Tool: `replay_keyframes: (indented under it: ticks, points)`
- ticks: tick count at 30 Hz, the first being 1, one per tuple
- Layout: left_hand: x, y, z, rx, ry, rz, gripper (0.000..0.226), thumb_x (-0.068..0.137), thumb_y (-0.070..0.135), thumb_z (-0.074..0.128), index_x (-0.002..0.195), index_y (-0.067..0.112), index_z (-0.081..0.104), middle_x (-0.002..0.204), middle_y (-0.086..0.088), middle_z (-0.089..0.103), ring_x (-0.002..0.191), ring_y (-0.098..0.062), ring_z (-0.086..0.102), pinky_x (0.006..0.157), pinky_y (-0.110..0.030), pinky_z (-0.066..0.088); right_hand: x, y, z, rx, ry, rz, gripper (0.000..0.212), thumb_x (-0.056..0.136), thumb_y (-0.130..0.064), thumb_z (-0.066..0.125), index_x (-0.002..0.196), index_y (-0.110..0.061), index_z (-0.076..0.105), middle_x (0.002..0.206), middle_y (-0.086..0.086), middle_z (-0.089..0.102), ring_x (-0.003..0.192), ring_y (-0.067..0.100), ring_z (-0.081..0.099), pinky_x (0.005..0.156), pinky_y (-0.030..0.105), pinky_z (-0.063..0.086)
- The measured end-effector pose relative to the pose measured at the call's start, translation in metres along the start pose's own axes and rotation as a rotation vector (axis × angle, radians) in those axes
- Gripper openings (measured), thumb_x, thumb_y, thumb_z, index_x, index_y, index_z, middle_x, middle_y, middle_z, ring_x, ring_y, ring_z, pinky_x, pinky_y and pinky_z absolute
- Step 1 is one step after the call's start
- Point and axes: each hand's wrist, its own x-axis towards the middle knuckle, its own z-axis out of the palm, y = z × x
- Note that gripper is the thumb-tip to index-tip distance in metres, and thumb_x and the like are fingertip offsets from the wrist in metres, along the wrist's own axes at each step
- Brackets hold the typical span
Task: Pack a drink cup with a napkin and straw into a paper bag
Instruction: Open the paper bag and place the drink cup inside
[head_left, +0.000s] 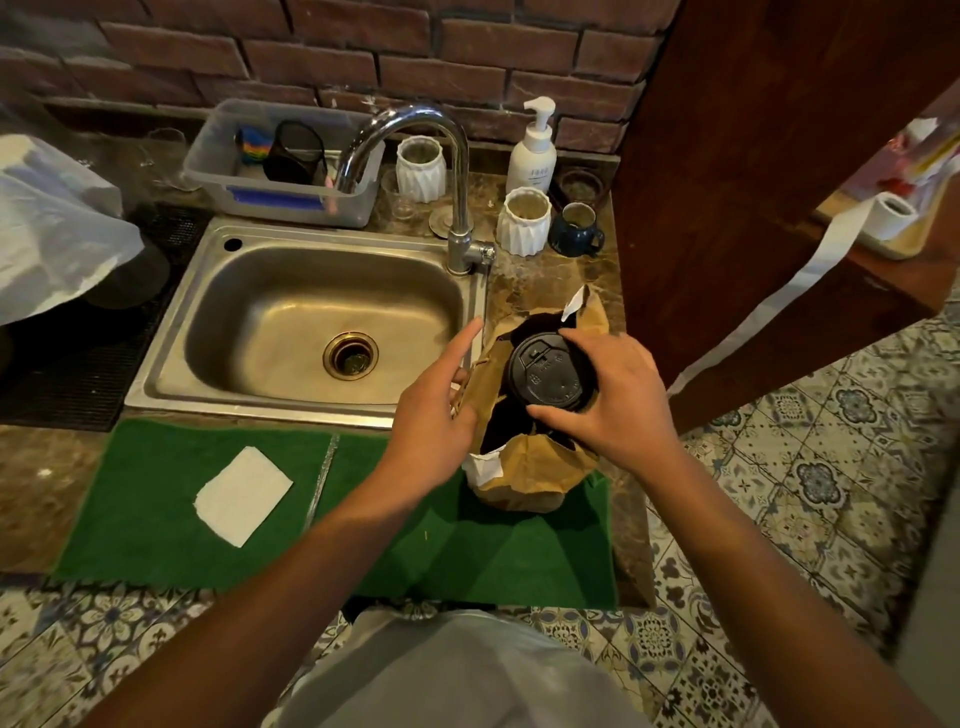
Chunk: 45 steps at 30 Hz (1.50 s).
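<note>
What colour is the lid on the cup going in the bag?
Black. The lid shows best in the head view, held by the right hand over the brown paper bag.

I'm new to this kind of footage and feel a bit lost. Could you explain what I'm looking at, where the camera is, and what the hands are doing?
There is no machine here: a person wears a camera on the head, so the one picture looks down past their own arms. They stand at a counter beside a steel sink. The right hand grips a drink cup by its black lid, partly inside an open brown paper bag. The left hand is at the bag's near edge, forefinger stretched out; whether it pinches the paper, I cannot tell. The bag stands on a green mat, where a folded white napkin lies, not yet packed. I can't pick out a straw with certainty.
</note>
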Motion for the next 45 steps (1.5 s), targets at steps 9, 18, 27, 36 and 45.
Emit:
replay_keyframes:
  ticks: [9, 18, 27, 36, 45]
  points:
    - [0.001, 0.002, 0.003, 0.003, -0.051, 0.001, 0.089, 0.095, -0.002, 0.059, 0.150, 0.059, 0.026, 0.110, 0.019, 0.059, 0.087, -0.022, 0.067, 0.071, -0.034, 0.060, 0.024, 0.003, 0.023, -0.343, -0.112, 0.026, 0.088, 0.065, -0.083, 0.067, 0.129, -0.021, 0.065, 0.121, 0.002, 0.061, 0.119, 0.029, 0.053, 0.104, 0.046, 0.039]
    - [0.010, -0.001, -0.002, 0.052, -0.014, 0.017, 0.086, 0.093, -0.002, 0.062, 0.152, 0.051, 0.029, 0.120, 0.007, 0.057, 0.105, -0.013, 0.060, 0.081, -0.032, 0.058, 0.035, -0.002, 0.034, -0.379, -0.148, 0.071, 0.088, 0.072, -0.086, 0.054, 0.129, -0.020, 0.065, 0.116, 0.002, 0.063, 0.117, 0.030, 0.054, 0.109, 0.051, 0.038]
    - [0.015, 0.000, 0.006, 0.032, 0.029, -0.034, 0.084, 0.093, 0.003, 0.065, 0.154, 0.047, 0.026, 0.122, 0.005, 0.052, 0.107, -0.009, 0.058, 0.063, -0.011, 0.045, 0.026, -0.004, 0.030, -0.446, -0.169, 0.045, 0.077, 0.082, -0.068, 0.065, 0.139, -0.016, 0.058, 0.137, 0.007, 0.060, 0.129, 0.032, 0.051, 0.104, 0.049, 0.041]
    - [0.013, 0.006, 0.005, -0.076, 0.061, -0.052, 0.069, 0.096, 0.020, 0.064, 0.154, 0.040, 0.030, 0.129, 0.011, 0.049, 0.095, 0.002, 0.059, 0.066, -0.010, 0.048, 0.019, -0.032, -0.008, -0.194, -0.105, 0.010, 0.049, 0.093, -0.057, 0.059, 0.132, -0.029, 0.067, 0.142, -0.004, 0.061, 0.134, 0.023, 0.048, 0.113, 0.050, 0.034]
    - [-0.025, -0.022, -0.056, -0.256, 0.243, 0.112, 0.046, 0.097, 0.007, 0.063, 0.134, 0.034, 0.060, 0.143, 0.016, 0.052, 0.126, -0.006, 0.056, 0.090, -0.017, 0.052, 0.032, -0.137, -0.020, 0.160, 0.037, -0.144, 0.036, 0.094, -0.043, 0.063, 0.123, -0.024, 0.071, 0.134, -0.004, 0.064, 0.127, 0.014, 0.052, 0.105, 0.039, 0.045]
